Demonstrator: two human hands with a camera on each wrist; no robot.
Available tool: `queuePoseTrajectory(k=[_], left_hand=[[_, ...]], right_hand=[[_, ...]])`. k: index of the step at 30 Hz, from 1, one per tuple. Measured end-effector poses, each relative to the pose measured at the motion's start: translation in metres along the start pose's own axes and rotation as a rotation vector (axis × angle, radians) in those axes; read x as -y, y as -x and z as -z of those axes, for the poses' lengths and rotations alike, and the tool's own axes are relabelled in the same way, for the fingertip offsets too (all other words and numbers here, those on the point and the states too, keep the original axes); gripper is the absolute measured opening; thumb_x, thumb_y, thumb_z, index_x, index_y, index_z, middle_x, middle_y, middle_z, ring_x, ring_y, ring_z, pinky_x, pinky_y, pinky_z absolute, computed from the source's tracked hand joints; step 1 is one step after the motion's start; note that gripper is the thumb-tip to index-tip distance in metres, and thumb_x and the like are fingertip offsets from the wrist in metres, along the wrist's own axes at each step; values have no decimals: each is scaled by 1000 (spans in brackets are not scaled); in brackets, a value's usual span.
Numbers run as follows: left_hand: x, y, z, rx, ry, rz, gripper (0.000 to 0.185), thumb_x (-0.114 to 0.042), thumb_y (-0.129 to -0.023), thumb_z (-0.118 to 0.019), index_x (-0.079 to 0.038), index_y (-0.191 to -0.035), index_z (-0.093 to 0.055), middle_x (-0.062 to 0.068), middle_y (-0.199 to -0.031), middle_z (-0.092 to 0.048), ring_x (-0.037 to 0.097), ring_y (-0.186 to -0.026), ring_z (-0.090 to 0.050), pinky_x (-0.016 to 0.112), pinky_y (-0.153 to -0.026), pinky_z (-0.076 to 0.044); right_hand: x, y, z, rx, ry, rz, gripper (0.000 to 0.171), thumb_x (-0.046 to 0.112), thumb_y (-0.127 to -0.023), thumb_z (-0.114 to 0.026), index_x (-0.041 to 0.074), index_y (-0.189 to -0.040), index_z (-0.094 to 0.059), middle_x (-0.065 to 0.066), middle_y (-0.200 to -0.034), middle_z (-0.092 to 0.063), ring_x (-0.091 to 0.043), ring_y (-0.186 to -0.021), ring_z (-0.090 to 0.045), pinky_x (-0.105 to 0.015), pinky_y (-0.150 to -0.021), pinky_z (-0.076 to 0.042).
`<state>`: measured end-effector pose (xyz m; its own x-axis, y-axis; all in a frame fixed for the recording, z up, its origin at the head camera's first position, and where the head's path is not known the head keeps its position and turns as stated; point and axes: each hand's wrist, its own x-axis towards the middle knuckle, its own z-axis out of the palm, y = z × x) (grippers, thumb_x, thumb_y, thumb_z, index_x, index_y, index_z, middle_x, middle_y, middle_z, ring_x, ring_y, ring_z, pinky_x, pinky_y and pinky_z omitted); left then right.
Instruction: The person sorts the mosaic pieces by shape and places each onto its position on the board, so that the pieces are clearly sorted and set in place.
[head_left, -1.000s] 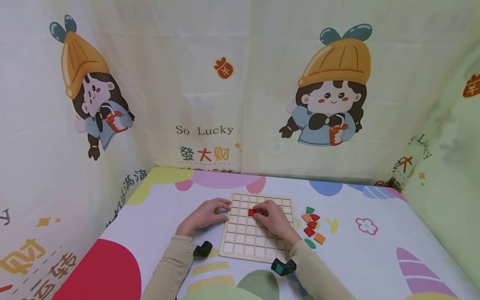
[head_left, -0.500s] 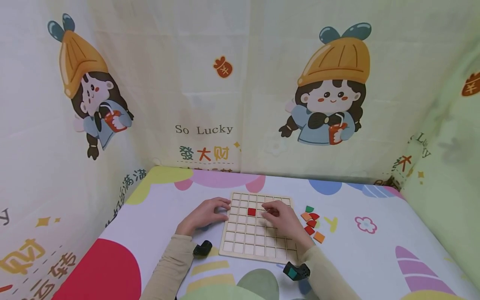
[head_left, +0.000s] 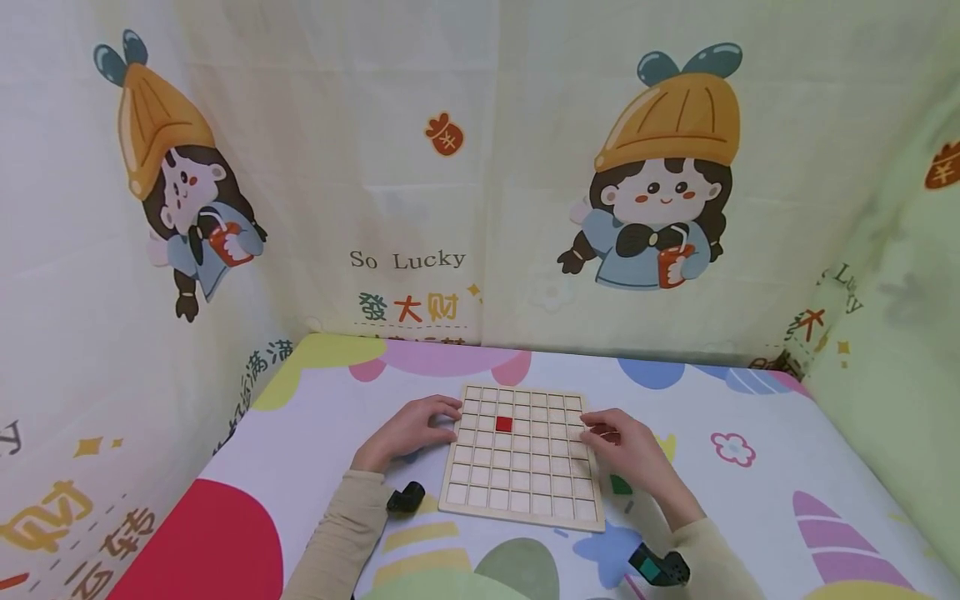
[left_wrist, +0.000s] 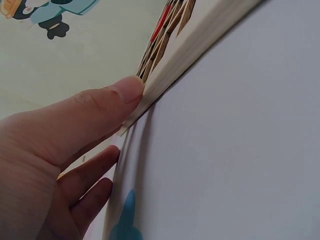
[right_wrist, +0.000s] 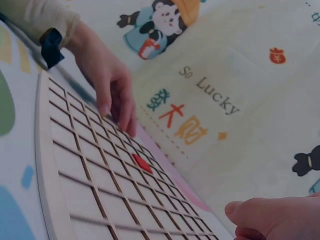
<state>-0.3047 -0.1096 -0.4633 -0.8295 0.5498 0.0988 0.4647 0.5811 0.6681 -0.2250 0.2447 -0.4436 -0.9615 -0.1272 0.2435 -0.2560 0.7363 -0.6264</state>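
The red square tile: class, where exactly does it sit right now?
In the head view, the red square tile sits in a cell of the wooden grid board, toward the far edge, between the left hand and the right hand, touching neither.

Cartoon-printed pale cloth walls enclose a table under a colourful patterned cover.

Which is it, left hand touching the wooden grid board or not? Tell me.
Touching. The left wrist view shows the left hand's thumb pressed against the wooden grid board's edge.
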Motion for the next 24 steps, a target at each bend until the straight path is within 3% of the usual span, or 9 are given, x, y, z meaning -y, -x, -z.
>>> queuePoseTrajectory(k=[5,14,20,24], left_hand=[[-1,1,0,-3,9,-3,30,-21,-80,-71,-11,-108,-66,0,-129,-55,21,-126,-45,42,-107,-35],[1,0,0,-6,-22,0,31,-24,-80,-71,-12,-108,-67,-2,-129,-55,20,-126,-45,40,-106,-37],[3,0,0,-7,-33,1,31,-25,-80,-71,-13,-108,-67,-4,-129,-55,18,-126,-45,38,-106,-36],[3,0,0,-6,-29,-14,30,-24,-80,-70,-12,-108,-66,-2,-129,-55,20,-126,-45,40,-106,-37]], right_hand=[[-9,13,19,-18,43,-31,30,22,-84,-67,9,-111,-63,-5,-103,-63,-16,-85,-62,-25,-72,-54],[-30,26,45,-5,91,-143,36,30,-86,-65,11,-116,-61,-9,-108,-62,-22,-94,-60,-32,-77,-55],[-42,29,51,-26,136,-123,37,25,-83,-67,8,-115,-61,-10,-106,-63,-23,-93,-62,-36,-78,-56],[-47,31,52,-11,139,-129,36,28,-82,-68,8,-112,-63,-9,-105,-64,-21,-91,-62,-29,-74,-56]])
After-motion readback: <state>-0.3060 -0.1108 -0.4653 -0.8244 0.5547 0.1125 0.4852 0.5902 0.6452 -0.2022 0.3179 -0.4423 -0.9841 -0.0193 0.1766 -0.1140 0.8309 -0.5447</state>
